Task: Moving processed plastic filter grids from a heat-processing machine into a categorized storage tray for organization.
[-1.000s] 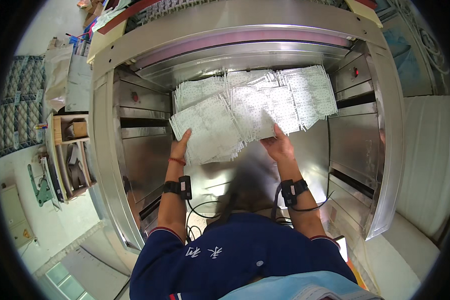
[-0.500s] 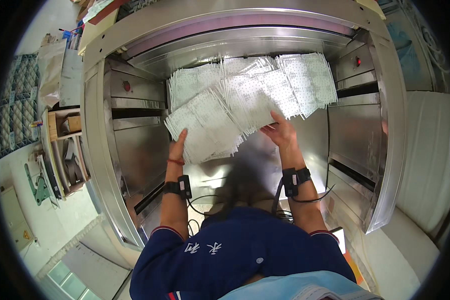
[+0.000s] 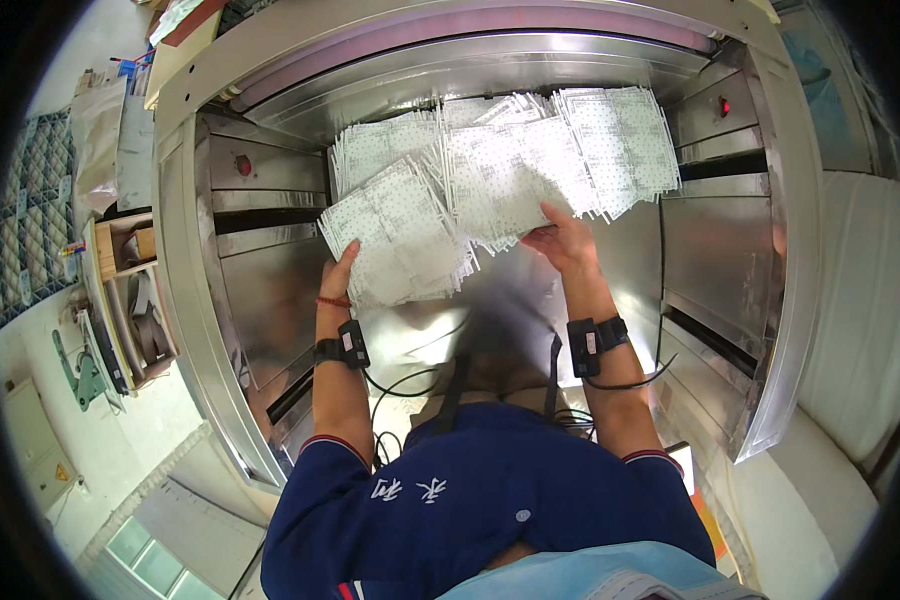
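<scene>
A pile of printed sheets is held by the left hand — another pile by the right hand

A red-trimmed navy shirt, black cabled forearm boxes and a red bracelet are worn.

Bright over the white sheets, nearly washed out, soft shadow mid-stack. Glare hotspot on the steel floor, smeary dark reflection beside it. Fisheye bows the steel frame; corners black. Fine print mushy.
</scene>
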`<state>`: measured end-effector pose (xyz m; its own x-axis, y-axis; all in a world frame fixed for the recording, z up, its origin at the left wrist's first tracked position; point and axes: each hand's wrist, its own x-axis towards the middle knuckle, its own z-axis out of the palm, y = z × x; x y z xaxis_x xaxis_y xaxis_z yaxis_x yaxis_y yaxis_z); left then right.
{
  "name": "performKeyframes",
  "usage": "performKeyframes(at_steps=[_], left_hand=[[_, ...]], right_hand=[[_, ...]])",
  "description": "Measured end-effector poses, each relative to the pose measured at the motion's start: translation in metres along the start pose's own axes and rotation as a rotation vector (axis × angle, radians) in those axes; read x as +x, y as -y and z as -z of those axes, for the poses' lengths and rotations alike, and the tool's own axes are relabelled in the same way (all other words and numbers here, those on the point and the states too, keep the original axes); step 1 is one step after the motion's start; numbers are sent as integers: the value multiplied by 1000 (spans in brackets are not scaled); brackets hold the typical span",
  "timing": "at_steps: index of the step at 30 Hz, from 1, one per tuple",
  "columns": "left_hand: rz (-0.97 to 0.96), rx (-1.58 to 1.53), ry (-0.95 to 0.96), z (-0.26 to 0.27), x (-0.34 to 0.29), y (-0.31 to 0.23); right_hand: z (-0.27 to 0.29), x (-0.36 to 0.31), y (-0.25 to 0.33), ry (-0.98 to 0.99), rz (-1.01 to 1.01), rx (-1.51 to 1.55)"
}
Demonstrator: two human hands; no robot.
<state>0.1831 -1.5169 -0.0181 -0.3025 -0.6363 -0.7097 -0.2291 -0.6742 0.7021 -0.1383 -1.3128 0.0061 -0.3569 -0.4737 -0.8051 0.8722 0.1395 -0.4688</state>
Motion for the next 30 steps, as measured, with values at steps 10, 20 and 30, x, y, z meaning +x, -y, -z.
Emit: performKeyframes(at_steps=[10,20,30], left_hand=[[-51,-42,-81,-4,-26,13],[-56,-217,-52,29,-21,56],[-51,-172,-73,35,-18,55]], right_hand=[[2,6,17,-35,31,-65],[14,-2,22,19,26,-195],[23,12,-119,434,166,-588]])
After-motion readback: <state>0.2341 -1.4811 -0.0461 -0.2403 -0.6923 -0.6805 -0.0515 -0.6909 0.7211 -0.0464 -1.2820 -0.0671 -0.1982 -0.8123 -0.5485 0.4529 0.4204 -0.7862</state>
